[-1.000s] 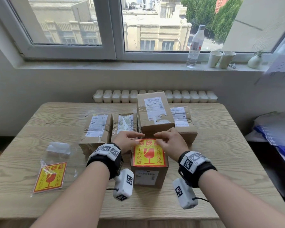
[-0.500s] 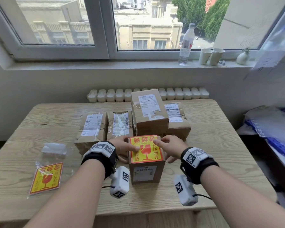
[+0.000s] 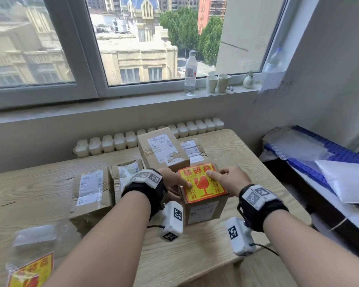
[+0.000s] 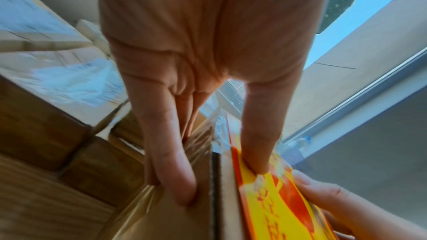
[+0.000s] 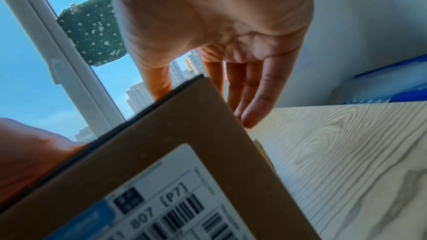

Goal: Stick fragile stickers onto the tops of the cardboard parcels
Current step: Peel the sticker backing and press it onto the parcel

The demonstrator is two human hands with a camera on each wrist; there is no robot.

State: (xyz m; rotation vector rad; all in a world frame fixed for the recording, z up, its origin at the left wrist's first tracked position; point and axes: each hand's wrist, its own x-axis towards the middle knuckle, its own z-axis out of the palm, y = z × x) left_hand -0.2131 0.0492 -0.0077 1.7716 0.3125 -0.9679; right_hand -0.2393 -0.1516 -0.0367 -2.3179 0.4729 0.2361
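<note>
bench: light wood-grain bench (image 3: 195,262) carried all parcels
back parcels: four brown cardboard parcels with white labels (image 3: 163,150) sat behind and left of the front one
front parcel: small brown cardboard box (image 3: 203,210) near bench front edge, between both hands
sticker: yellow-red fragile sticker (image 3: 201,183) lay on box top
left hand: left hand (image 3: 172,183) gripped box, thumb on sticker, fingers (image 4: 171,152) on left side
right hand: right hand (image 3: 230,181) held box, thumb on sticker, fingers (image 5: 256,98) down right side
spare: another fragile sticker in clear bag (image 3: 29,274) lay at bench left
</note>
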